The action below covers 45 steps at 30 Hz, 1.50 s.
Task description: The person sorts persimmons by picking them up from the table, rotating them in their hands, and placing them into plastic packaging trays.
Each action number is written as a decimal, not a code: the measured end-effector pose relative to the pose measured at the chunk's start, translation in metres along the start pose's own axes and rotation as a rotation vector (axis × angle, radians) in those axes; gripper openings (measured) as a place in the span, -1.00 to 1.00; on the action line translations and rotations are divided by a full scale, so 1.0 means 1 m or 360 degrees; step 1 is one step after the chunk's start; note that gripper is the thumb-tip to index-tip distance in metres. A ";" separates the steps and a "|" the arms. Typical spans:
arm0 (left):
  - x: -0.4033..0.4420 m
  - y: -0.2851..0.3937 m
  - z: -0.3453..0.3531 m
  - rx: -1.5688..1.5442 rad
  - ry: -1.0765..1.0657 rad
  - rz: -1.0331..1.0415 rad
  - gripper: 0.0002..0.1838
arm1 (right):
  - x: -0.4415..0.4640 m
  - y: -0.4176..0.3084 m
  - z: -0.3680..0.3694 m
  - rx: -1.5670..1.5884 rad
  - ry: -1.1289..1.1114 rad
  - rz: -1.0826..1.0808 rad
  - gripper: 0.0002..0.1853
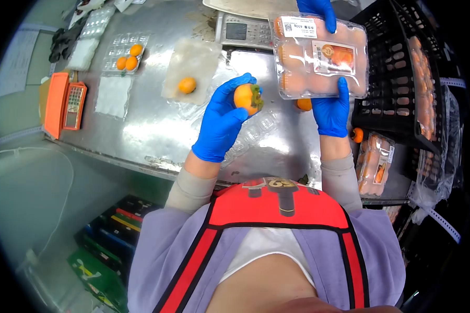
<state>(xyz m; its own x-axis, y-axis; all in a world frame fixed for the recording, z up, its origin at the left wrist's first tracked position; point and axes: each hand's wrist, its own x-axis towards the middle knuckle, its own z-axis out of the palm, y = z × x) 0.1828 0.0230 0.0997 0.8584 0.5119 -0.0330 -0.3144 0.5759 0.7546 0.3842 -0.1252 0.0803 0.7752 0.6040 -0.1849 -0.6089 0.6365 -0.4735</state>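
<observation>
My left hand (223, 117), in a blue glove, is closed around a persimmon (248, 99) with its green leafy cap facing right. My right hand (332, 112), also gloved in blue, grips the near edge of a clear plastic pack of fruit (297, 62), thumb on top and fingers hidden beneath. The pack carries a white label and a picture label and is lifted above the table. At its far edge, another person's blue-gloved hand (321, 11) touches it too. Part of an orange persimmon (304, 104) shows just below the pack.
A digital scale (245, 30) stands at the back of the metal table (146, 120). Leftward lie a single persimmon (187, 85), a tray with several persimmons (132, 58) and an orange device (62, 104). On the right are a black crate (391, 104) and another fruit pack (375, 164).
</observation>
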 end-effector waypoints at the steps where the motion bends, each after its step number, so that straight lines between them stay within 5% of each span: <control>1: 0.001 -0.001 0.001 0.0027 -0.0017 0.0005 -0.26 | -0.005 -0.007 0.006 -0.0120 -0.0015 -0.0087 -0.39; 15: 0.004 -0.017 0.034 0.0016 -0.0266 -0.0399 -0.34 | -0.186 -0.102 -0.125 -0.0868 0.0411 0.0079 -0.26; 22: -0.002 -0.028 0.040 0.0026 -0.0275 -0.0433 -0.34 | -0.242 -0.155 -0.143 -0.0148 0.0592 -0.0471 -0.26; 24: -0.004 -0.030 0.042 0.0005 -0.0264 -0.0437 -0.38 | -0.231 -0.158 -0.155 -0.0003 0.0915 -0.0892 -0.33; 31: -0.014 -0.027 0.039 -0.0009 -0.0225 -0.0426 -0.41 | -0.185 -0.146 -0.157 0.0611 0.1065 -0.0722 -0.35; 37: -0.016 -0.022 0.039 -0.0095 -0.0275 -0.0215 -0.34 | -0.176 -0.144 -0.191 0.0660 0.0843 -0.0622 -0.32; 45: -0.004 -0.019 0.037 -0.0030 -0.0332 -0.0094 -0.25 | -0.174 -0.134 -0.172 0.0441 0.0993 -0.0627 -0.35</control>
<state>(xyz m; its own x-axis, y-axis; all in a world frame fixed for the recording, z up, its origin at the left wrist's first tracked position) 0.2002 -0.0138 0.1101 0.9402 0.3352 0.0611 -0.2671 0.6137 0.7430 0.3596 -0.3981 0.0273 0.8440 -0.0197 -0.5360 -0.2256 0.8936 -0.3881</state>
